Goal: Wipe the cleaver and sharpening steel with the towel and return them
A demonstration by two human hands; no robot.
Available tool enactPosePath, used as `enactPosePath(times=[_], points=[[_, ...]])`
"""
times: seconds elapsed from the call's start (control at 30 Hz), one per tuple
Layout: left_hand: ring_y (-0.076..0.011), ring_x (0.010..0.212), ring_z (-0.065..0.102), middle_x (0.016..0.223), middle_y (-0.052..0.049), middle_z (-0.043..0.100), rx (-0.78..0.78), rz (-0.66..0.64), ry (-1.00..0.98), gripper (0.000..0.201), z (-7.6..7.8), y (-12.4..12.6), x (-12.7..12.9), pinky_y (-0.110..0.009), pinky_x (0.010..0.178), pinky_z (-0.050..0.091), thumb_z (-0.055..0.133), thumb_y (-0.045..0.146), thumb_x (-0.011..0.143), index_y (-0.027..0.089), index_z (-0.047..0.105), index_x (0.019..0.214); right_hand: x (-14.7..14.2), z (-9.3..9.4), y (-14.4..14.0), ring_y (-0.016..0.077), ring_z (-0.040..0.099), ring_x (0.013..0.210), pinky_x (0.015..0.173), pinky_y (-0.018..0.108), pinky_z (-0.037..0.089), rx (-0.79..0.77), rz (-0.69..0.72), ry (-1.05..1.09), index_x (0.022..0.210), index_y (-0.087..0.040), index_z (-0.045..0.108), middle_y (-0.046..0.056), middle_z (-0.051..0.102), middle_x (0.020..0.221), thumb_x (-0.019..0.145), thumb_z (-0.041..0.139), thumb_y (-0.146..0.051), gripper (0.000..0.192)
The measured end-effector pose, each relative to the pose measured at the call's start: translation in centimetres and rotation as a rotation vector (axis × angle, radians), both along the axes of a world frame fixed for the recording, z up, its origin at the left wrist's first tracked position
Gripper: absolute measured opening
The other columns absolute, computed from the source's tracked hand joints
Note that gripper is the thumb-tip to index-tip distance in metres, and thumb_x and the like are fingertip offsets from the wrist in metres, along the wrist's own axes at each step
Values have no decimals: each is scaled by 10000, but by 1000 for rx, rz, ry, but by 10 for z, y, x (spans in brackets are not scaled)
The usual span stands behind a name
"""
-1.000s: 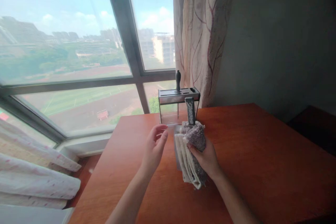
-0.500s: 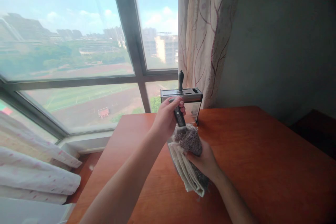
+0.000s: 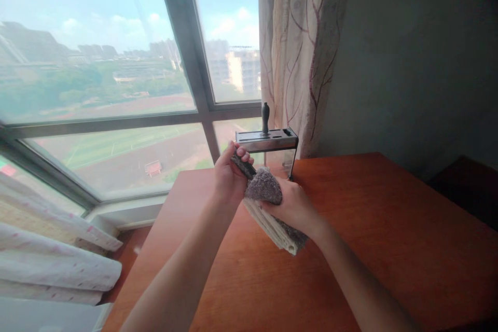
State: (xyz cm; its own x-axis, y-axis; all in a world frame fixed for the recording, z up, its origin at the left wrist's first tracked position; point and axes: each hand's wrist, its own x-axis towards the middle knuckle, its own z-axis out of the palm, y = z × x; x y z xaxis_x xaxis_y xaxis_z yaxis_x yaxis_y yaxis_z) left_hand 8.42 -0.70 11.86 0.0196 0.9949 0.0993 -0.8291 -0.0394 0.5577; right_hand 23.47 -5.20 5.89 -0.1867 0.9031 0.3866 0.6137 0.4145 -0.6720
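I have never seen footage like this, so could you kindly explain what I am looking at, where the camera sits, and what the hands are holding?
There is no machine: a person wears a camera on the head, looking down at their own bare hands. The left hand grips the dark handle of a knife, whose blade is hidden inside a folded grey and cream towel held by the right hand. Behind them, on the reddish-brown wooden table, stands a metal knife block with one black handle sticking up, before a large window and patterned curtain.

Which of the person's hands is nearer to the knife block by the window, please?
Left. The left hand grips a dark handle just below the knife block; the right hand, holding the cloth, sits lower.
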Motion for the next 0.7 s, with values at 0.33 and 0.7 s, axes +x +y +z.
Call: enactPosePath(times=[0.33, 0.7], points=[[-84, 510, 480, 596, 36, 471, -12, 8, -48, 179, 0, 5, -15, -218, 564, 443, 482, 224, 909, 165, 526, 745, 11, 0, 0, 234, 675, 749, 628, 263, 468, -85, 105, -1, 949, -236, 675, 18, 737, 832, 664, 733, -284, 295], [-69, 482, 482, 568, 60, 457, -19, 78, -88, 199, 3, 16, -42, -213, 583, 441, 493, 276, 919, 175, 512, 749, 38, -16, -13, 230, 678, 796, 661, 266, 494, -189, 201, 97, 1018, -214, 679, 1, 738, 892, 676, 701, -211, 343]])
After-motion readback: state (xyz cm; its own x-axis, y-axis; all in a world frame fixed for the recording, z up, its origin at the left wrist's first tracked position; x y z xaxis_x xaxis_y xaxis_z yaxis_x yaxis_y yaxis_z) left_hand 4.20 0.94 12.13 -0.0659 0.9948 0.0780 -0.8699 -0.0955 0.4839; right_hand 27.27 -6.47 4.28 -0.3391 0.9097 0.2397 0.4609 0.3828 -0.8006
